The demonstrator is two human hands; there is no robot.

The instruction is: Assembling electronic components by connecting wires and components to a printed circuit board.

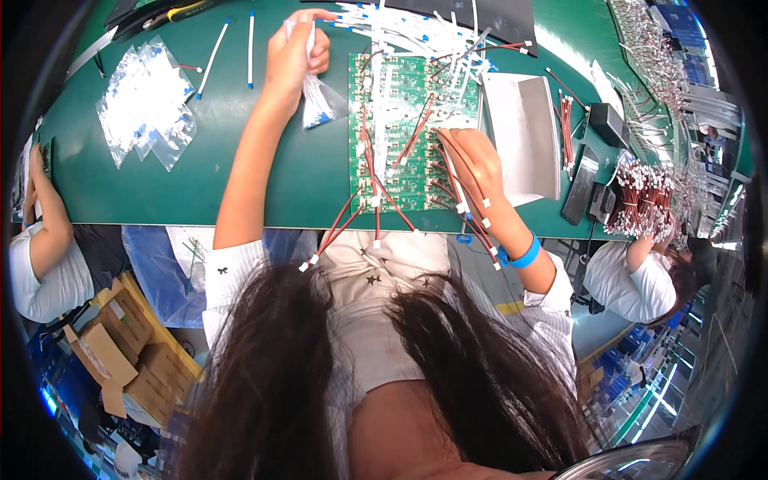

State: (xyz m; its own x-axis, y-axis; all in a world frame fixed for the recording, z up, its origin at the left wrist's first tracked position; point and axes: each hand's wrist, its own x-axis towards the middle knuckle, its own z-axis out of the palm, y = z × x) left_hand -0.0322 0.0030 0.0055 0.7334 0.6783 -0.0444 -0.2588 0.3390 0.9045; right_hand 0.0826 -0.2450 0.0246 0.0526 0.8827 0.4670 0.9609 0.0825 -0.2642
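Observation:
My left hand is closed round a bunch of white flat ribbon cables with blue ends, and clear plastic film shows beside them. Its index finger stretches toward a loose pile of similar cables at the back. To the right of that hand lies a green circuit board panel, with red-and-black wire leads plugged in along it and a white strip running down it. At the panel's right edge my right hand is bent with its fingertips pressed together; what they grip is hidden. A blue band circles that wrist.
Bagged ribbon cables lie at the left, near two single cables. A white tray stands right of the panel, then loose leads and black boxes. Bundled leads lie farther right. Other people sit at both sides.

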